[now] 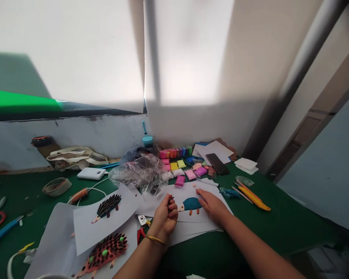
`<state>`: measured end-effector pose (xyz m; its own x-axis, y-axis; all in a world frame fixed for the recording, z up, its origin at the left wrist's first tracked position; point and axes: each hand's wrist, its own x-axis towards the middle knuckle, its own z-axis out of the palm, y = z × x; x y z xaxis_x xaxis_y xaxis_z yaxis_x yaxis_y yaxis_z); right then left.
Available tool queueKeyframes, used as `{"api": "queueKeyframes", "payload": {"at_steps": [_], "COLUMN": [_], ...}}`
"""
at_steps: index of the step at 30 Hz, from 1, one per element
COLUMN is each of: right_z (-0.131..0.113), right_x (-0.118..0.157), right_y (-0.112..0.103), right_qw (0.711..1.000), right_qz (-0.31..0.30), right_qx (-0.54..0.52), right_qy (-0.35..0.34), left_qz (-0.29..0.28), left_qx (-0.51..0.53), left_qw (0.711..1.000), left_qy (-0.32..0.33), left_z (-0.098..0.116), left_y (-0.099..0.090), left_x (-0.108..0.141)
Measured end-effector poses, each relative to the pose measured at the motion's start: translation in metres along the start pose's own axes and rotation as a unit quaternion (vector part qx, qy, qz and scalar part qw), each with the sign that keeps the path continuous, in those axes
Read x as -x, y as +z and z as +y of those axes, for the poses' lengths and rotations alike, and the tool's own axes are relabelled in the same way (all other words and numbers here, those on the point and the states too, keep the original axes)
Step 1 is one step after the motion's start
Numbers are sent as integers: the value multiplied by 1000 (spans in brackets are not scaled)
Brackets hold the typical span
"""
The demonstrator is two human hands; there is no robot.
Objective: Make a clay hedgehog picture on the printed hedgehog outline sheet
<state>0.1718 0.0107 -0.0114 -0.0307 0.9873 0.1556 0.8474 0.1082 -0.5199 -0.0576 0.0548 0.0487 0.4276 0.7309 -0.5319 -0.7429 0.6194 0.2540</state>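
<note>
Counter (282, 221) showing plain green; hedgehog figure (191, 204) showing blue body, pale face, orange-brown legs; lower-left hedgehog figure (100, 256) showing reddish pink with dark spikes, bright green dots; cutter (254, 197) showing yellow-orange.

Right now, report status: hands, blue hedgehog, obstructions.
Left hand closed on dark bits. Right hand open by blue hedgehog. Hedgehog on paper, no spines on it. Plastic bag beyond left hand.

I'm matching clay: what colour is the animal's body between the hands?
The animal's body is teal blue, clearest in the head view.
</note>
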Motion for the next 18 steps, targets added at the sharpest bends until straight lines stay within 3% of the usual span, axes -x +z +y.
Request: {"api": "queueKeyframes", "payload": {"at_steps": [8,18], "right_z": [0,3], "right_x": [3,3], "right_y": [1,-2], "right_qw": [999,1000], "right_qz": [-22,-20], "right_qx": [10,-4], "right_qy": [24,-3], "left_qz": [-20,-11], "left_qx": [-12,-8], "left_qw": [999,1000], "left_qy": [-25,-9], "left_z": [7,-5], "left_y": [-18,-26], "left_x": [14,20]}}
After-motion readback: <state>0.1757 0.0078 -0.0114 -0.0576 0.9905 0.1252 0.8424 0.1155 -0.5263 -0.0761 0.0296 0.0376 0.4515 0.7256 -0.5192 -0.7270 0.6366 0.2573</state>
